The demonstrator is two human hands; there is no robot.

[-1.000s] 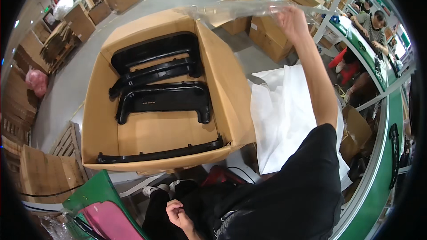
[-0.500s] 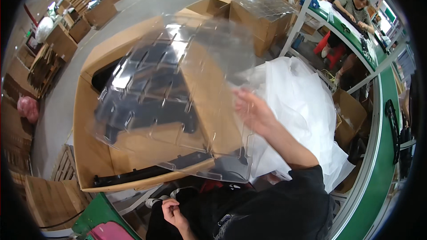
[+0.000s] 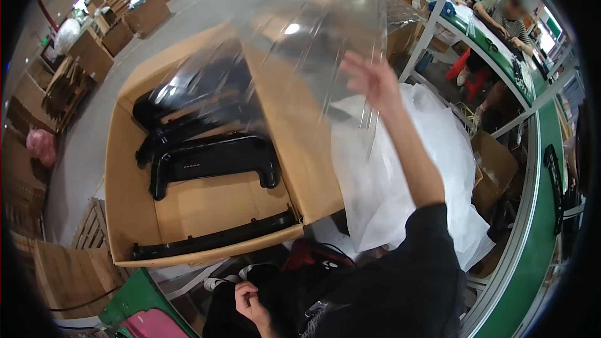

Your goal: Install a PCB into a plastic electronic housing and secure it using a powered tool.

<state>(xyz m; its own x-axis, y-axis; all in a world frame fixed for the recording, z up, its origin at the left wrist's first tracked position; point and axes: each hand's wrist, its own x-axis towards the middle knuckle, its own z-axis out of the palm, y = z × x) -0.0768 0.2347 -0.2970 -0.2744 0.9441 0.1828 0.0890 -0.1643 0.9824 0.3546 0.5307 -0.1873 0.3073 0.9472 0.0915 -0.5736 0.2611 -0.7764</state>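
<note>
A large clear plastic tray, smeared by motion, hangs tilted over the far side of an open cardboard box. My right hand is at the tray's right edge, its blurred fingers seen against the clear sheet. Beneath the tray, several glossy black plastic parts lie in the box; the nearest is a wide bracket-shaped part, and the farther ones show partly through the tray. A long narrow black strip lies along the near wall. Over my lap, my left hand is loosely curled with nothing visible in it.
White sheet wrapping is heaped right of the box. Beyond it stands a metal-framed green workbench, where people are working. A green bench edge runs down the right. Wooden pallets and stacked cartons are on the left.
The clear tray has moved up and away with my right hand, uncovering the near bracket-shaped part and the strip. My left hand has barely moved.
</note>
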